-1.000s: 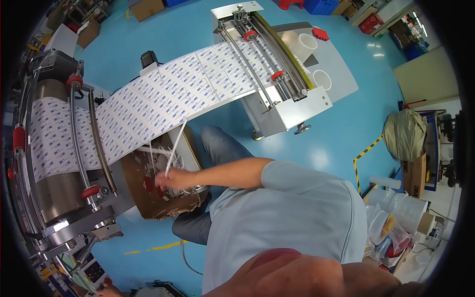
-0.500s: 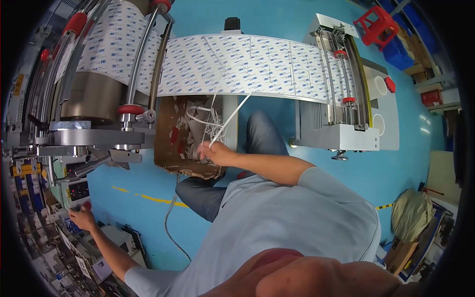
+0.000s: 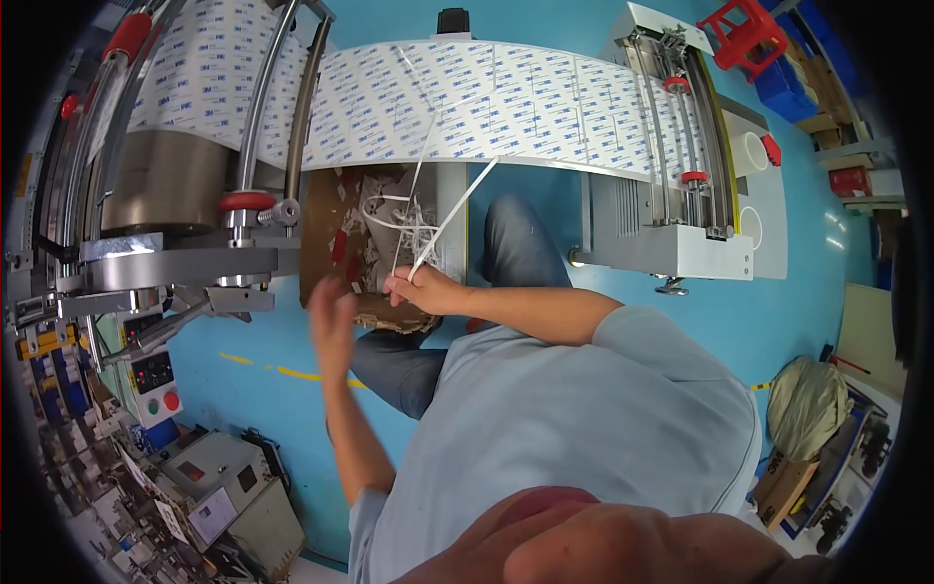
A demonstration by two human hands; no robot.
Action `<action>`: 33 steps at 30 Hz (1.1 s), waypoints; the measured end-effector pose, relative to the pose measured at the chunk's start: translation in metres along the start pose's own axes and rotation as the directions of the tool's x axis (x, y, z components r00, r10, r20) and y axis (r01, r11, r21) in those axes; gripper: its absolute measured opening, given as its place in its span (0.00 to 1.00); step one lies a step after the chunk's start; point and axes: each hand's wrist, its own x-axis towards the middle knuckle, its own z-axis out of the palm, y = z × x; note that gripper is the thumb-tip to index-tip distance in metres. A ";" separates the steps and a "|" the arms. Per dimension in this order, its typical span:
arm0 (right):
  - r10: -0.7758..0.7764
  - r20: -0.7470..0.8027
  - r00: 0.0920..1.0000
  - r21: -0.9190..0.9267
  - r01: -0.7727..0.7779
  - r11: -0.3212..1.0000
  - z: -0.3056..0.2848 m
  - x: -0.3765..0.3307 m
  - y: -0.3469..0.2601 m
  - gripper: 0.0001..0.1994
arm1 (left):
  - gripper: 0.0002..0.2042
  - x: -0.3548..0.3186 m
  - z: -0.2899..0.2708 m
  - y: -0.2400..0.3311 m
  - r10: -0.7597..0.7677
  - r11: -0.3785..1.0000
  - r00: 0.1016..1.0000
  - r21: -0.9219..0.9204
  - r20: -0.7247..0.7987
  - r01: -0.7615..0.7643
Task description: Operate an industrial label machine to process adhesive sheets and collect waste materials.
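My right hand (image 3: 426,290) is closed around narrow white strips (image 3: 446,241) that run up to the near edge of a wide printed white sheet (image 3: 457,107). A tangle of strips hangs just beyond that hand, over an open cardboard box (image 3: 321,234) holding paper scraps. To its left, my left hand (image 3: 333,316) is raised near the box's front left corner. Motion smears its fingers, so I cannot make out their pose.
On the left, a machine with steel rollers (image 3: 163,185) carries the sheet; a roller unit (image 3: 671,234) stands on the right. A control panel (image 3: 156,380) with a red button is at lower left. A red stool (image 3: 744,39) stands far right.
My left hand has come away from the control panel's red button and swung right and up beside the box. My right hand keeps its grip on the strips.
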 end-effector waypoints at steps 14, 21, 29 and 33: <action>-0.361 -0.057 0.931 -0.160 0.348 0.924 0.001 -0.016 0.005 0.11 | 0.14 0.052 0.077 0.062 -0.226 0.950 0.923 -0.141 0.312 0.280; -0.355 0.052 0.933 -0.307 0.353 0.884 -0.034 -0.022 0.002 0.30 | 0.16 0.058 0.082 0.050 -0.138 0.978 0.966 -0.121 0.217 0.167; -0.178 -0.309 0.934 0.536 0.325 0.779 -0.063 0.033 -0.021 0.31 | 0.18 0.061 0.082 0.044 -0.162 0.958 0.983 -0.224 0.083 0.177; -0.126 -0.276 0.953 0.758 0.296 0.581 -0.068 0.059 -0.034 0.16 | 0.16 0.060 0.083 0.068 0.152 0.973 0.954 0.206 -0.260 -0.099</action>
